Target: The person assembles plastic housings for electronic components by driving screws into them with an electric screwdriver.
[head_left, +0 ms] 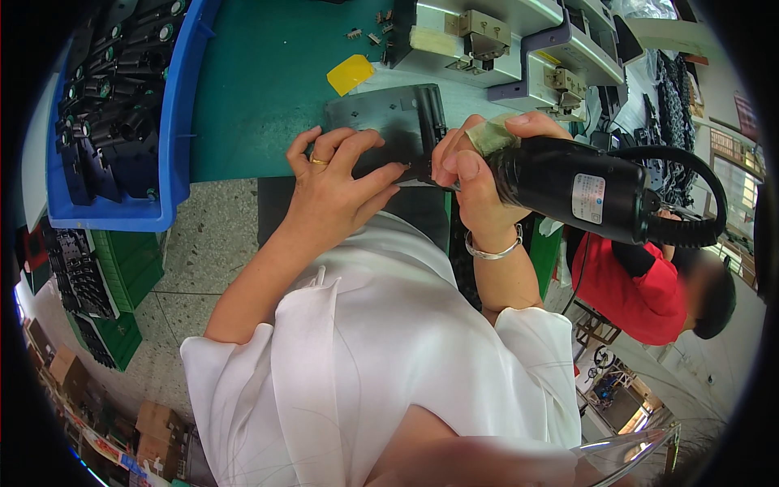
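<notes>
A black plastic housing [377,105] lies flat at the near edge of the green worktable [260,89]. My left hand [341,187], a ring on one finger, grips its near side with bent fingers. My right hand [483,183] is wrapped around the front end of a black electric screwdriver [560,183], where pale tape covers part of the body. The tool lies nearly level, its nose toward the housing's right edge and a thick cord looping from its rear. My fingers hide the tip, so I cannot tell whether it touches the housing.
At the left stands a blue bin [174,154] full of black parts. Beyond the housing are a yellow piece [350,75], several small parts [373,37] and metal fixtures [487,49]. Green crates [126,264] stand lower left; a person in red [633,284] sits at right.
</notes>
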`<control>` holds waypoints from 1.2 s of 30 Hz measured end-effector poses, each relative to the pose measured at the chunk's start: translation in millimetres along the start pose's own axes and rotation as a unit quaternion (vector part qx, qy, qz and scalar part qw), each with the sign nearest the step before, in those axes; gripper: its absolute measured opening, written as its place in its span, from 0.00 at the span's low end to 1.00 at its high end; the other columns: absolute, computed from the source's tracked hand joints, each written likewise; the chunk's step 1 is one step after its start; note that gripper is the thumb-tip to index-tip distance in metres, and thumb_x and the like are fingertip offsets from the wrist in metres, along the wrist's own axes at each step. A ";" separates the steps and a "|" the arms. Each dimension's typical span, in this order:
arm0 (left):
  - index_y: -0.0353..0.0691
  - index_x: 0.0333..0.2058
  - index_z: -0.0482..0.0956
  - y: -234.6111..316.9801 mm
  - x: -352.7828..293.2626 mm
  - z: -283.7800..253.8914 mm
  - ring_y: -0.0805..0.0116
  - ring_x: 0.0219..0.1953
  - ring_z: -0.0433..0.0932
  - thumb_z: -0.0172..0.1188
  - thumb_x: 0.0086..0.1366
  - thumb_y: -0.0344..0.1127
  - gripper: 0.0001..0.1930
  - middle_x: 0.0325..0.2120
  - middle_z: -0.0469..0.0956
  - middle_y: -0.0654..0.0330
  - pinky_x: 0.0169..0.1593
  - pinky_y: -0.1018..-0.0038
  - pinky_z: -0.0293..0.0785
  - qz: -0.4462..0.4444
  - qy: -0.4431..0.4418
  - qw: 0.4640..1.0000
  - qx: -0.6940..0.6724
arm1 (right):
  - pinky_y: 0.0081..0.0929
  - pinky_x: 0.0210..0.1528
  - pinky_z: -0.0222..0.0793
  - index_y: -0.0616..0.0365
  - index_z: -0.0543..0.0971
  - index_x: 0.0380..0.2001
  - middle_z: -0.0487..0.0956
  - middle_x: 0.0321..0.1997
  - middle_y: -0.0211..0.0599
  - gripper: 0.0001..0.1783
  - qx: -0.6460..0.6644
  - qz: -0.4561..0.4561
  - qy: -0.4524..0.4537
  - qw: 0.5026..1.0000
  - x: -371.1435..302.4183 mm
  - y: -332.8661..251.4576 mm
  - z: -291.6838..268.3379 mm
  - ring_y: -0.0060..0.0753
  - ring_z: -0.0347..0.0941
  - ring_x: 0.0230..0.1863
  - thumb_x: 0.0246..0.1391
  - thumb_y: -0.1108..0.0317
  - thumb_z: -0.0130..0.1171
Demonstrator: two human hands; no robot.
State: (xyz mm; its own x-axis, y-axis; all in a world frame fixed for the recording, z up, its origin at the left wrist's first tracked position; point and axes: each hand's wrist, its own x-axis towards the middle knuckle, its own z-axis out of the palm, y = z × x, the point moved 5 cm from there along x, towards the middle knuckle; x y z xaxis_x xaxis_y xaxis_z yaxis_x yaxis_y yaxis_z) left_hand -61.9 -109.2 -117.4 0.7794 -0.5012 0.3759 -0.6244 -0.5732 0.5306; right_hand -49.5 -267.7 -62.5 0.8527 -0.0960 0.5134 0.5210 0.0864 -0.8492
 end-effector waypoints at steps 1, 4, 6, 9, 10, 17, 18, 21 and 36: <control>0.56 0.35 0.82 0.2 -0.2 0.2 0.64 0.53 0.65 0.69 0.48 0.41 0.13 0.46 0.71 0.66 0.59 0.58 0.47 0.002 0.003 1.000 -0.002 | 0.21 0.25 0.72 0.64 0.57 0.45 0.71 0.19 0.33 0.26 0.000 0.001 -0.001 1.000 -0.2 0.0 -0.8 0.22 0.73 0.20 0.47 0.79 0.60; 0.56 0.35 0.82 -1.4 -0.7 -0.3 0.65 0.52 0.65 0.69 0.47 0.41 0.13 0.46 0.71 0.67 0.59 0.58 0.47 0.000 0.004 1.000 -0.005 | 0.21 0.25 0.72 0.64 0.58 0.46 0.72 0.21 0.33 0.26 -0.025 0.001 -0.031 0.999 1.2 0.8 2.2 0.21 0.73 0.20 0.46 0.80 0.60; 0.56 0.35 0.82 -2.6 -1.0 -0.3 0.66 0.52 0.66 0.69 0.47 0.41 0.13 0.46 0.71 0.67 0.59 0.58 0.47 -0.001 0.006 1.000 -0.006 | 0.25 0.15 0.65 0.50 0.58 0.45 0.65 0.14 0.33 0.24 -0.078 0.009 -0.053 0.996 2.5 0.2 6.7 0.26 0.61 0.11 0.53 0.70 0.62; 0.57 0.35 0.82 -2.9 -1.5 0.4 0.66 0.52 0.66 0.69 0.47 0.41 0.13 0.46 0.71 0.67 0.59 0.57 0.47 0.001 0.010 1.000 -0.007 | 0.26 0.15 0.64 0.49 0.57 0.42 0.65 0.15 0.34 0.23 -0.020 0.017 -0.028 0.999 0.3 0.4 11.4 0.26 0.61 0.11 0.53 0.72 0.61; 0.57 0.35 0.82 -3.1 -1.7 0.6 0.66 0.52 0.66 0.69 0.47 0.41 0.14 0.46 0.71 0.67 0.59 0.57 0.47 0.001 0.012 1.000 -0.008 | 0.26 0.15 0.64 0.49 0.57 0.42 0.65 0.15 0.34 0.23 -0.020 0.019 -0.029 0.999 0.0 0.8 11.9 0.26 0.61 0.11 0.53 0.72 0.61; 0.55 0.35 0.81 -3.5 3.7 -3.6 0.64 0.52 0.65 0.68 0.48 0.41 0.13 0.46 0.70 0.67 0.59 0.57 0.46 -0.026 -0.012 0.999 -0.037 | 0.27 0.14 0.65 0.48 0.56 0.40 0.68 0.16 0.35 0.22 -0.020 0.014 -0.004 1.000 -3.4 1.3 11.1 0.28 0.62 0.13 0.51 0.79 0.56; 0.54 0.36 0.81 -4.7 5.0 -4.3 0.64 0.52 0.64 0.69 0.49 0.41 0.13 0.45 0.70 0.66 0.59 0.57 0.46 -0.042 -0.016 0.998 -0.052 | 0.28 0.14 0.65 0.48 0.56 0.40 0.68 0.17 0.35 0.22 -0.017 0.006 0.008 1.000 -6.2 0.2 10.7 0.28 0.62 0.13 0.51 0.80 0.56; 0.52 0.37 0.81 -4.4 10.8 -5.9 0.62 0.52 0.64 0.69 0.49 0.41 0.14 0.44 0.70 0.66 0.58 0.56 0.46 -0.054 -0.024 0.996 -0.065 | 0.28 0.15 0.66 0.48 0.57 0.43 0.69 0.17 0.35 0.23 -0.030 -0.031 -0.005 0.999 -9.7 -5.1 9.1 0.28 0.61 0.13 0.51 0.79 0.56; 0.51 0.32 0.81 8.8 25.2 -10.2 0.66 0.49 0.66 0.69 0.48 0.40 0.11 0.40 0.72 0.70 0.56 0.57 0.47 -0.043 0.037 0.993 -0.104 | 0.31 0.18 0.66 0.45 0.57 0.51 0.72 0.23 0.33 0.24 0.169 -0.021 0.121 0.978 1.0 -32.6 -21.3 0.28 0.65 0.17 0.55 0.69 0.55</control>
State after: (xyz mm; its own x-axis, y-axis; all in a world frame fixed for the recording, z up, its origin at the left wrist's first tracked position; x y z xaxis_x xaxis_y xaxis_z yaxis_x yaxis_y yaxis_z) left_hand -47.2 -120.2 -95.4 0.8355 -0.4035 0.3730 -0.5379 -0.4619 0.7052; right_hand -66.3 -291.7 -36.9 0.8178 -0.3349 0.4681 0.5729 0.3966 -0.7172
